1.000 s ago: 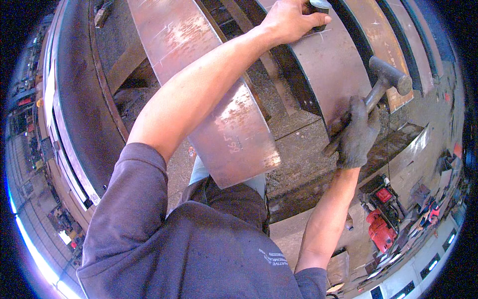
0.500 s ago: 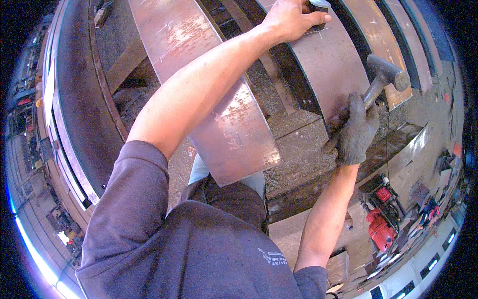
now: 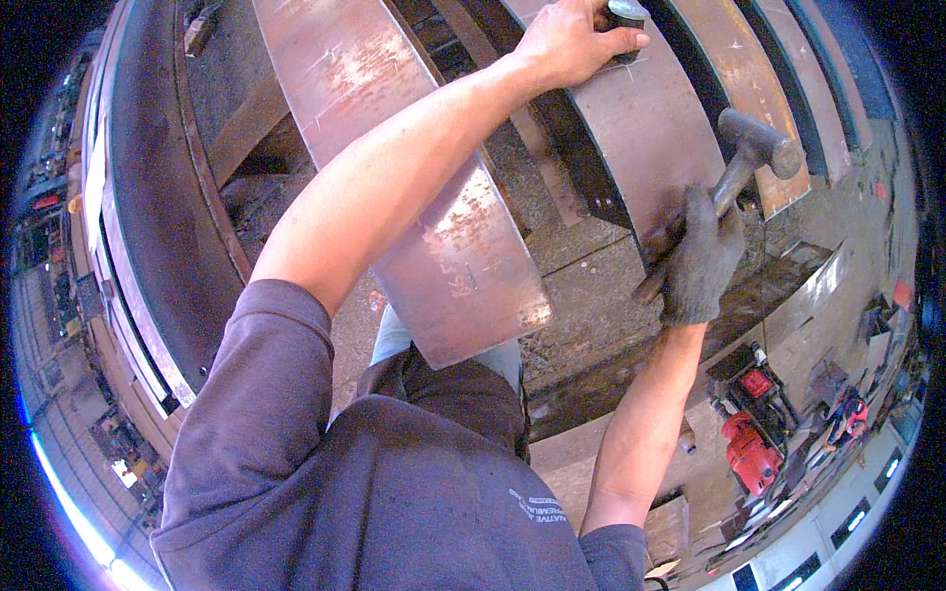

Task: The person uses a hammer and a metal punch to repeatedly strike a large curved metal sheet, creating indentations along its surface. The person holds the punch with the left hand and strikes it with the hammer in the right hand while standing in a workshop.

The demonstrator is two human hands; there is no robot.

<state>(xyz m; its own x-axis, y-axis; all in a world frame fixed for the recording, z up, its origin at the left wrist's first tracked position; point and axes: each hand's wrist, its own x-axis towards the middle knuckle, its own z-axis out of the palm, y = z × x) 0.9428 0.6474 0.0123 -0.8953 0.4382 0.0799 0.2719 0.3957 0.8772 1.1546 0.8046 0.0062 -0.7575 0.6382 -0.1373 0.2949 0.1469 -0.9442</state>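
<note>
Bare, and stretched far out in front of me, my left hand (image 3: 572, 44) has its fingers closed round a short round steel punch (image 3: 628, 14). The punch stands on a curved-looking brown steel beam (image 3: 645, 123); its dark side and bright flat top show, but its lower end is partly behind my thumb. My right hand (image 3: 702, 264), in a dark grey work glove, grips the handle of a hammer (image 3: 761, 144). The hammer's grey double-faced head is raised to the right of that beam, apart from the punch.
A wider steel beam (image 3: 463, 256) with chalk marks runs under my left forearm, its end near my thighs. More beams lie right, including a rusty one (image 3: 759, 89), and a dark one (image 3: 158, 197) left. A red machine (image 3: 753, 453) stands on the floor at lower right.
The view has shifted very slightly. Both hands keep nearly the same places, the left on the punch and the right holding the hammer up.
</note>
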